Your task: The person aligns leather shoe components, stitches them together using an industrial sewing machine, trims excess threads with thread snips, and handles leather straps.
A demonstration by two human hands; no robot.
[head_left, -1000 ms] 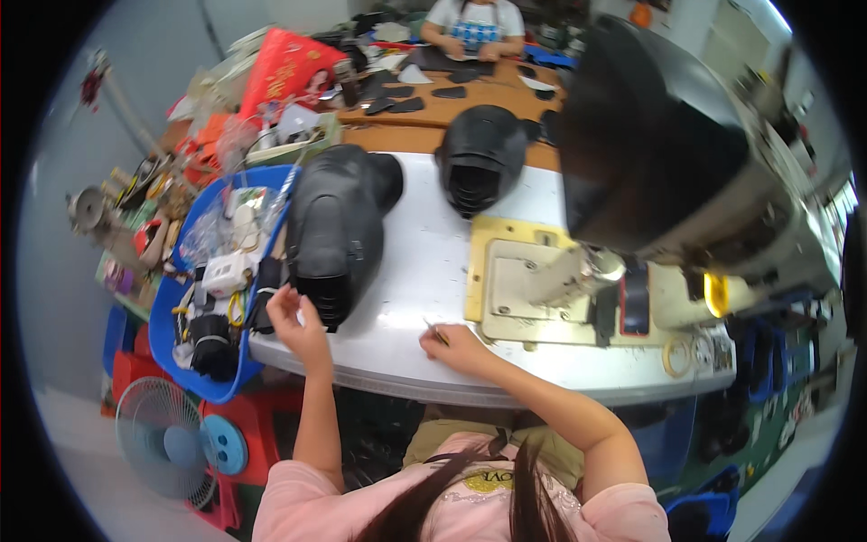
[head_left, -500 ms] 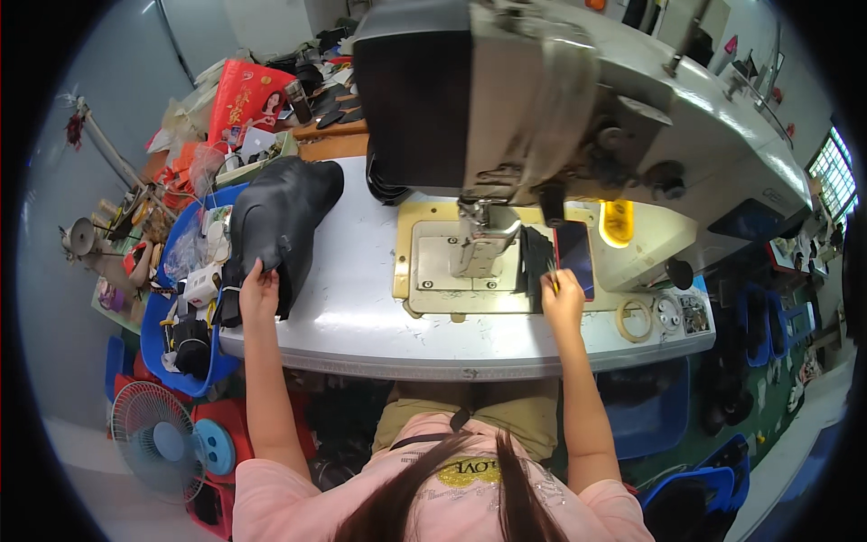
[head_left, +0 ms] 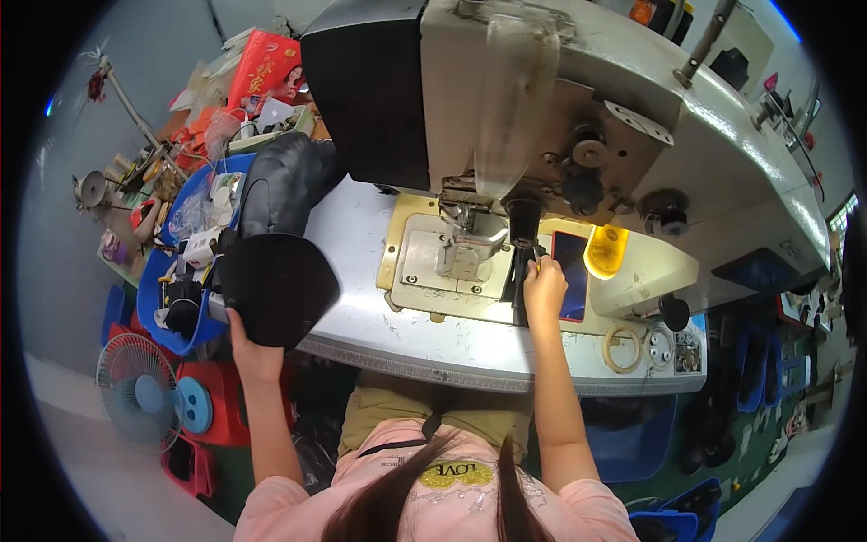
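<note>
Scene is evenly and brightly lit overall. Strongest light is given by a small yellow work lamp [head_left: 605,250] under the sewing machine [head_left: 506,117] arm; glare is thrown onto the metal needle plate [head_left: 424,271] and white tabletop [head_left: 361,226]. Black vignette is seen round the fisheye circle; edges are bent and slightly softened. Centre is kept sharp, w/ no motion blur noted.

black boot upper [head_left: 275,271], lifted at table edge
</note>
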